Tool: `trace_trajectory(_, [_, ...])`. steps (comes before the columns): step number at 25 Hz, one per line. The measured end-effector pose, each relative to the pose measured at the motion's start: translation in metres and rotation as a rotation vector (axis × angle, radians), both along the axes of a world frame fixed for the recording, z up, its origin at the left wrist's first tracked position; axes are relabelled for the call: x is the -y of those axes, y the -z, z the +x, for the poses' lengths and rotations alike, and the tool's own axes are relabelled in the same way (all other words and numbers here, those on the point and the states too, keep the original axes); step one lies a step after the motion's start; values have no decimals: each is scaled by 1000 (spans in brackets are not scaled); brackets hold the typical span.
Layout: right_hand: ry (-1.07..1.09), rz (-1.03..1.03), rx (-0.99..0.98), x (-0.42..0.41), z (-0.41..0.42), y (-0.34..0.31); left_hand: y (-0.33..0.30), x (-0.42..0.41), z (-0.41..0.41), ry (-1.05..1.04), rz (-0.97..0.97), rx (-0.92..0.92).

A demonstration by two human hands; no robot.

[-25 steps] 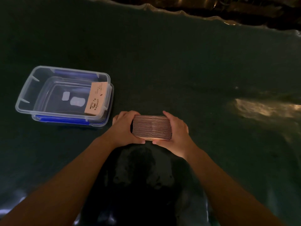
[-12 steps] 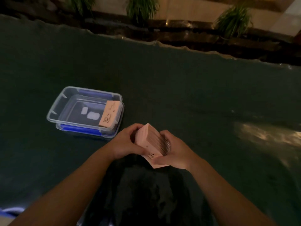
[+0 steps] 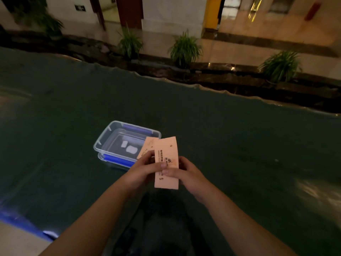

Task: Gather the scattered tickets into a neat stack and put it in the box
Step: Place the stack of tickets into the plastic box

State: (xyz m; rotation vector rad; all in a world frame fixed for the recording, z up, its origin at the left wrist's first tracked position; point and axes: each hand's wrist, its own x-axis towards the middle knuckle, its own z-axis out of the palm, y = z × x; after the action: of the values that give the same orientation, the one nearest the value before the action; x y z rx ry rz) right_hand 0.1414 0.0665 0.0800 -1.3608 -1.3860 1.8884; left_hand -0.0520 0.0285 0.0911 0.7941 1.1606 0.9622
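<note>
I hold a stack of pink tickets (image 3: 167, 154) upright in front of me, printed face toward the camera. My left hand (image 3: 144, 168) grips its left edge and my right hand (image 3: 185, 171) grips its right edge, thumbs meeting on the front. Behind and to the left stands a clear plastic box (image 3: 103, 143) with blue clips. One pink ticket (image 3: 146, 147) leans against the box's right inner wall, partly hidden by the stack.
A dark green cloth (image 3: 230, 145) covers the table. Its far edge (image 3: 203, 87) runs across the back, with potted plants (image 3: 184, 48) and a tiled floor beyond. A blue strip (image 3: 20, 222) marks the near left edge.
The stack was held flat on its edge between both hands; it is now turned upright with its face toward me. The view has tilted up, showing the plants and floor beyond the table.
</note>
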Motion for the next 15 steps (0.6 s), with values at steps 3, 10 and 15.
trace_trajectory(3, [-2,-69,-14,-1,-35,-11,0,-7,-29,-46,-14,-21])
trace_trajectory(10, [142,-126,22,-35,-135,-19,2,-45,-135,-40,-121,21])
trace_trajectory(15, [240,-133,63,-60,-192,-6,17,-90,-181,-5,-234,47])
